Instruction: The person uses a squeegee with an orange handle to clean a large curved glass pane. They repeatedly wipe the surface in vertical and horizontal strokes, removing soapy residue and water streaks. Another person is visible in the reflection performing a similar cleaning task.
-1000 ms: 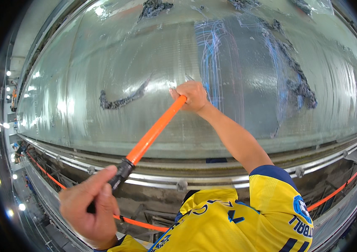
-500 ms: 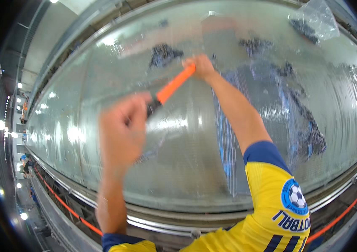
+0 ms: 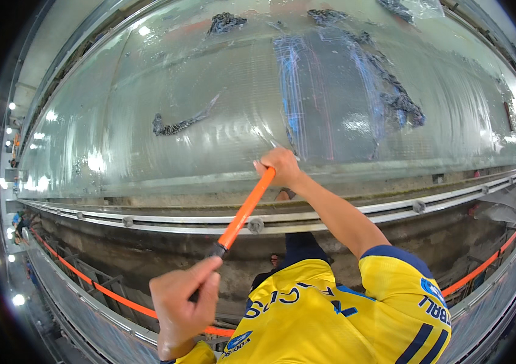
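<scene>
Between left hand [image 3: 184, 303] and right hand [image 3: 280, 167], orange rod [image 3: 244, 210].

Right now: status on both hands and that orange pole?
Left hand shut on the pole's dark lower end. Right hand shut on the orange pole top, at the plastic-covered surface. Nothing blocking it.

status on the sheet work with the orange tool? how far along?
Done: clear film lies spread over most of the big curved surface. In hand: both hands grip the orange-handled tool, right hand at the film's near edge, left hand on the black end. Left: dark crumpled patches and wrinkles remain.
</scene>
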`<act>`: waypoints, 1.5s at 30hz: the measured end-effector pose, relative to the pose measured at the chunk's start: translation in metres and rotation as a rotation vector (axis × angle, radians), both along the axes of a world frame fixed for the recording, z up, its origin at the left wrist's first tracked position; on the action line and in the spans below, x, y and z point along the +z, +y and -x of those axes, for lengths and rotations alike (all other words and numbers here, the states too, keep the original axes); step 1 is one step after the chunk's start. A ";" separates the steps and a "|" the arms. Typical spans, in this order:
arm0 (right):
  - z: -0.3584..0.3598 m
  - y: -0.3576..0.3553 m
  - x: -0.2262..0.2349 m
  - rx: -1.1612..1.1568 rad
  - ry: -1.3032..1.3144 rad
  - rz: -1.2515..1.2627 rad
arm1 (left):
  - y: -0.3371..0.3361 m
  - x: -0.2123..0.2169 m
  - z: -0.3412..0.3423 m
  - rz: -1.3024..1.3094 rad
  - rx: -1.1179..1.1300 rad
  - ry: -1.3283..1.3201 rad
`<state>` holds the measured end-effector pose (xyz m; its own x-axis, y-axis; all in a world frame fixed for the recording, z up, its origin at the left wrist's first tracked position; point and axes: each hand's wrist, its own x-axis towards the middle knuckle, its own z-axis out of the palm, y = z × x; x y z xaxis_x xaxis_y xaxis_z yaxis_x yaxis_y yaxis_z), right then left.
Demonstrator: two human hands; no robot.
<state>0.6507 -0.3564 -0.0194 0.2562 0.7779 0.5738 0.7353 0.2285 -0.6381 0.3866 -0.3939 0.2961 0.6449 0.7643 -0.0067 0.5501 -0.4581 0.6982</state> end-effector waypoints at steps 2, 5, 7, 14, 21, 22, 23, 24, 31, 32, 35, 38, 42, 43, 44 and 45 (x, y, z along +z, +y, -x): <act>0.008 -0.039 0.009 0.001 -0.001 0.002 | -0.025 0.004 0.013 -0.096 -0.154 0.011; 0.014 -0.059 0.015 0.029 0.039 -0.029 | -0.048 0.028 0.003 -0.101 -0.216 0.076; 0.008 -0.055 0.009 -0.001 0.043 -0.070 | -0.041 0.028 -0.009 -0.124 -0.196 0.079; -0.029 0.037 0.007 -0.016 0.107 -0.170 | 0.052 0.054 -0.072 -0.105 -0.173 0.229; -0.125 0.198 -0.004 -0.116 0.067 -0.224 | 0.225 0.020 -0.155 -0.572 -0.293 -0.090; -0.140 0.223 -0.009 -0.115 0.066 -0.243 | 0.243 0.023 -0.168 -0.470 -0.233 -0.043; -0.160 0.246 -0.009 -0.132 0.060 -0.244 | 0.260 0.027 -0.183 -0.384 -0.179 -0.005; -0.178 0.266 -0.009 -0.148 0.054 -0.245 | 0.276 0.026 -0.196 -0.368 -0.129 -0.007; -0.319 0.380 -0.020 -0.184 -0.111 -0.140 | 0.332 -0.045 -0.305 -0.158 0.057 -0.140; -0.320 0.381 -0.024 -0.141 -0.127 -0.097 | 0.333 -0.059 -0.295 -0.119 0.094 -0.132; -0.294 0.381 -0.021 0.023 -0.201 -0.069 | 0.309 -0.086 -0.241 -0.049 0.245 -0.124; -0.222 0.341 -0.023 0.055 -0.203 -0.036 | 0.260 -0.075 -0.183 -0.042 0.276 -0.150; -0.119 0.235 -0.007 0.020 -0.063 -0.061 | 0.176 -0.035 -0.106 0.036 0.313 -0.151; -0.091 0.201 -0.002 0.014 -0.032 -0.031 | 0.147 -0.022 -0.088 0.020 0.288 -0.146; -0.065 0.168 0.001 0.025 0.010 -0.028 | 0.122 -0.013 -0.070 0.007 0.271 -0.141; -0.041 0.135 0.004 0.034 0.052 -0.024 | 0.096 -0.005 -0.053 -0.005 0.252 -0.136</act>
